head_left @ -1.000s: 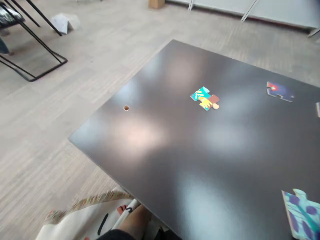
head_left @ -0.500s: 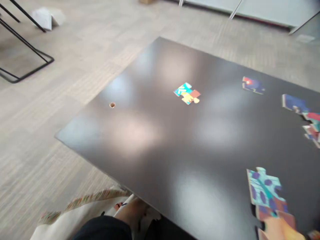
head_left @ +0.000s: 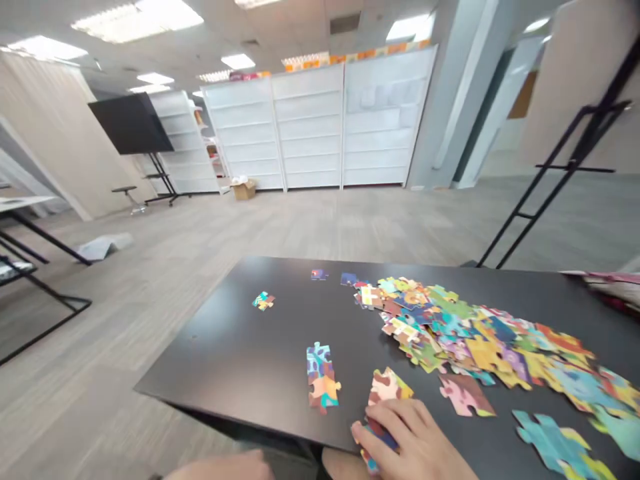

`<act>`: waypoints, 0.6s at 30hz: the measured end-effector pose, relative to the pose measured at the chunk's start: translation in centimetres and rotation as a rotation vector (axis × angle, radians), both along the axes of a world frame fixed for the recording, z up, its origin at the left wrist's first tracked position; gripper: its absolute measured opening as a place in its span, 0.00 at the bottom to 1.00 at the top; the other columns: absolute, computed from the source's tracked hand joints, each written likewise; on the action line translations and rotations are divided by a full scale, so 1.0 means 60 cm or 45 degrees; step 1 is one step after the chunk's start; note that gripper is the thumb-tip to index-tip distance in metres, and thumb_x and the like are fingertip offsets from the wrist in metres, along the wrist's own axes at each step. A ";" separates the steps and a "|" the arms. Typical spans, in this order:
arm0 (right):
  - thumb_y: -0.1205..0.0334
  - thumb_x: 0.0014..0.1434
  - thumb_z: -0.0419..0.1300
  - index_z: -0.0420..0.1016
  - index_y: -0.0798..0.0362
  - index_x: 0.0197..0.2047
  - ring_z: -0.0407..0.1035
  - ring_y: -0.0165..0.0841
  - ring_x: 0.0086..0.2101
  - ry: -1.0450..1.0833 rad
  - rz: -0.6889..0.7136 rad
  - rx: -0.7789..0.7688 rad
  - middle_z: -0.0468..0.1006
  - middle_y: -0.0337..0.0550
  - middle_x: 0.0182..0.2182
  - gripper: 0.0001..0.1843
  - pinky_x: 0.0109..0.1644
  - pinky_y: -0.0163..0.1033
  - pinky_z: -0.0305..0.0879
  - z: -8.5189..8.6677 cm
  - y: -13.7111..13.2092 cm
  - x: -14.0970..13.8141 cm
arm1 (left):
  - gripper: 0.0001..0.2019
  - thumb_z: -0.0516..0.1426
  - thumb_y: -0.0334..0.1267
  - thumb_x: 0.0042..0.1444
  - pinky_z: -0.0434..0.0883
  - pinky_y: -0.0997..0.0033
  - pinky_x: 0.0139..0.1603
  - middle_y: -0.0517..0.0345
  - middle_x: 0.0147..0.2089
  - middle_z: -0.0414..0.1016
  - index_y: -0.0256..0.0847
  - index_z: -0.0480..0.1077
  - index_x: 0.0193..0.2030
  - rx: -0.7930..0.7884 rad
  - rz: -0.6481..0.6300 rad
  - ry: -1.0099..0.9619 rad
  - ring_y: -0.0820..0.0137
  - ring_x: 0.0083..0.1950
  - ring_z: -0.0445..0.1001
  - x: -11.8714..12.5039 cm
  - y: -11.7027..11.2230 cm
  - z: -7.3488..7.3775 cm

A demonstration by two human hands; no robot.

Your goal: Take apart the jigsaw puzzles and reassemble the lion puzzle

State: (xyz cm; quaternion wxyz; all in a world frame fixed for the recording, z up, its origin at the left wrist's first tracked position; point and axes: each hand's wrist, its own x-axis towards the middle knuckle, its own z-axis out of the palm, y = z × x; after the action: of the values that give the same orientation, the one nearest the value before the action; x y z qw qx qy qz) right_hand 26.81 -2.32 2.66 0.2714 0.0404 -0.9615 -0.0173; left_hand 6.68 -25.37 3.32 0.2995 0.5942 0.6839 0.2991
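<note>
Dark tabletop (head_left: 210,353), white shelving (head_left: 310,133) at twelve o'clock. Right hand (head_left: 413,443): fingers (head_left: 395,417) pressed together, curled over jigsaw pieces (head_left: 377,440) at the near edge, six o'clock; any pinch hidden. Left hand (head_left: 220,468) below the edge, fingers unseen. Loose heap (head_left: 465,333) at two o'clock. Step appears to be picking pieces out; next calls for lifting them clear.

Showing no readable words, labels, brands, numbers or signs anywhere: not on the puzzle pieces (head_left: 460,340), not on the cardboard box (head_left: 243,191), not on the white shelves (head_left: 307,133).
</note>
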 end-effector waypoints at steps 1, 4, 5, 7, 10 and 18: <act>0.60 0.65 0.56 0.76 0.41 0.50 0.74 0.38 0.37 -0.019 0.004 -0.025 0.82 0.41 0.39 0.12 0.41 0.43 0.69 -0.003 0.003 0.001 | 0.13 0.55 0.52 0.68 0.76 0.72 0.38 0.65 0.33 0.77 0.51 0.76 0.38 0.018 0.001 0.040 0.69 0.33 0.76 0.001 0.006 0.033; 0.60 0.63 0.59 0.75 0.39 0.53 0.74 0.41 0.43 0.025 -0.067 -0.079 0.81 0.43 0.44 0.15 0.48 0.47 0.70 -0.015 0.015 0.003 | 0.13 0.50 0.46 0.72 0.74 0.72 0.43 0.63 0.36 0.80 0.51 0.75 0.45 0.155 0.226 0.233 0.68 0.37 0.78 0.006 0.047 0.103; 0.57 0.62 0.61 0.75 0.39 0.54 0.74 0.44 0.47 0.043 -0.086 -0.056 0.81 0.45 0.47 0.16 0.50 0.49 0.70 -0.017 0.019 0.004 | 0.13 0.49 0.44 0.72 0.73 0.70 0.46 0.60 0.42 0.81 0.50 0.75 0.47 0.273 0.309 0.310 0.66 0.42 0.79 0.009 0.066 0.112; 0.48 0.59 0.64 0.74 0.42 0.57 0.69 0.53 0.55 0.073 -0.104 0.049 0.77 0.52 0.55 0.23 0.53 0.54 0.69 -0.020 0.023 0.008 | 0.12 0.50 0.42 0.71 0.72 0.65 0.53 0.56 0.51 0.80 0.49 0.75 0.48 0.324 0.248 0.451 0.63 0.50 0.78 0.016 0.104 0.110; 0.43 0.57 0.63 0.73 0.45 0.58 0.70 0.55 0.55 0.131 -0.064 0.232 0.77 0.55 0.56 0.29 0.50 0.53 0.71 -0.021 0.025 0.024 | 0.08 0.61 0.42 0.62 0.66 0.53 0.64 0.57 0.65 0.70 0.51 0.75 0.48 0.217 0.188 0.627 0.55 0.64 0.68 0.030 0.127 0.080; 0.66 0.64 0.54 0.75 0.44 0.54 0.75 0.40 0.44 0.250 0.050 0.206 0.83 0.43 0.43 0.17 0.45 0.43 0.72 -0.015 0.005 0.058 | 0.14 0.67 0.45 0.58 0.63 0.54 0.66 0.55 0.68 0.64 0.47 0.71 0.47 0.166 0.146 0.752 0.54 0.66 0.63 0.054 0.052 0.039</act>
State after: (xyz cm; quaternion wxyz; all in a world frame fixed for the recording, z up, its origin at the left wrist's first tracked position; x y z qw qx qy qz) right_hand 30.28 -1.99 1.73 0.3604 0.0792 -0.9247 -0.0932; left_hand 9.92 -22.25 5.67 0.0316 0.6339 0.7532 0.1731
